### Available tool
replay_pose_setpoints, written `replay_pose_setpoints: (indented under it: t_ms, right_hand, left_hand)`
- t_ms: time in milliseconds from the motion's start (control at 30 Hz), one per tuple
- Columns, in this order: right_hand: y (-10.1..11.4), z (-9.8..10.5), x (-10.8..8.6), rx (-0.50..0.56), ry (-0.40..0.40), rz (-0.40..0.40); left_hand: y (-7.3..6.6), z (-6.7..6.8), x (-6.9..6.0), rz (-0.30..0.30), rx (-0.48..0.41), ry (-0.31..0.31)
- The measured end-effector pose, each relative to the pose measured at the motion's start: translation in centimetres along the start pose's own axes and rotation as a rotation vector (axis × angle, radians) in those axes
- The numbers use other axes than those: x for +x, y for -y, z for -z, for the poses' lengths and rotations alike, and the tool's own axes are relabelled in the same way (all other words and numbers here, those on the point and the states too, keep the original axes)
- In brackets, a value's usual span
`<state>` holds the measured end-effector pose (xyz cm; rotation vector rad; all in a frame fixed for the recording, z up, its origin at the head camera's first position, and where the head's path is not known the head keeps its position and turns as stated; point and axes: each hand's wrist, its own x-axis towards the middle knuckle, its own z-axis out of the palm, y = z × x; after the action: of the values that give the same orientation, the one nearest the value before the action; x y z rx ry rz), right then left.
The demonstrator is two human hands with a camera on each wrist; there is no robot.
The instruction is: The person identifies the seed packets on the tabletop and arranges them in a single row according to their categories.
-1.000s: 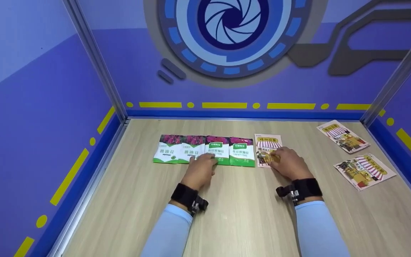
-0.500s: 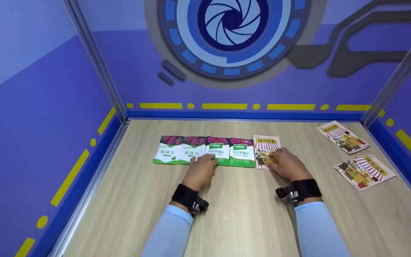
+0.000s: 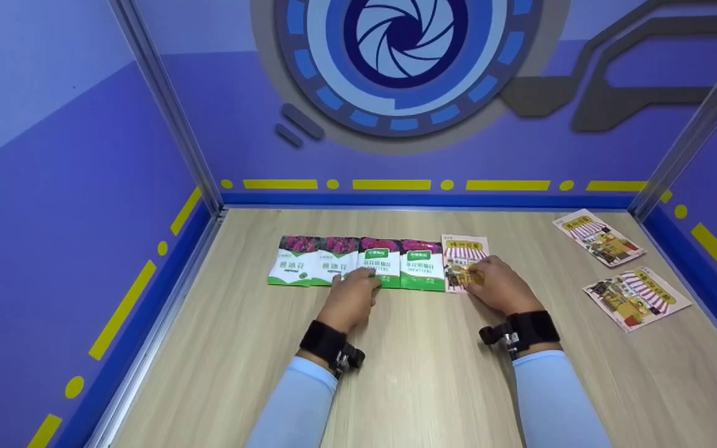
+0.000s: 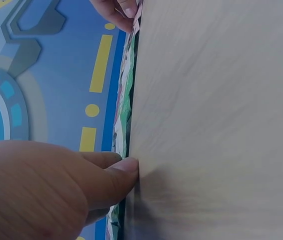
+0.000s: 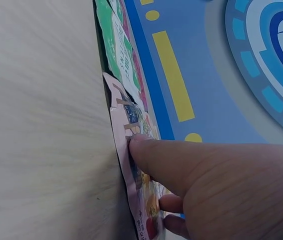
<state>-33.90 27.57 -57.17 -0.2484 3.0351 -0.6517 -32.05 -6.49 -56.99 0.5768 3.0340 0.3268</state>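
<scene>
Four green-and-white flower packets lie side by side in a row, among them a left-end packet [image 3: 290,269] and a right-end packet [image 3: 421,267]. A pink packet with a striped awning [image 3: 457,250] adjoins the row's right end. My left hand [image 3: 349,302] rests its fingers on the lower edges of the middle packets; in the left wrist view the left hand [image 4: 56,187] has thumb and fingers extended at that edge. My right hand [image 3: 506,287] touches the pink packet's lower right part, and in the right wrist view its thumb presses on the pink packet [image 5: 123,150].
Two more pink packets lie apart at the right of the wooden table [image 3: 421,386], an upper one [image 3: 601,239] and a lower one [image 3: 635,298]. Blue-purple panels [image 3: 396,162] stand behind and on both sides.
The pink packet under my right hand has shifted slightly left, against the row, and the right hand moved with it. My left hand has stayed nearly still.
</scene>
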Motion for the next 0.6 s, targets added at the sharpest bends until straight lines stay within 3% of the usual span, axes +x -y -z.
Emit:
replay_pose_setpoints:
  t_ms: [267, 600]
  right_hand:
    - [0.12, 0.03, 0.06, 0.020, 0.035, -0.010]
    - [-0.01, 0.28, 0.05, 0.028, -0.012, 0.021]
  left_hand:
    - [0.14, -0.18, 0.20, -0.007, 0.003, -0.002]
    - [-0.07, 0.21, -0.36, -0.027, 0.007, -0.025]
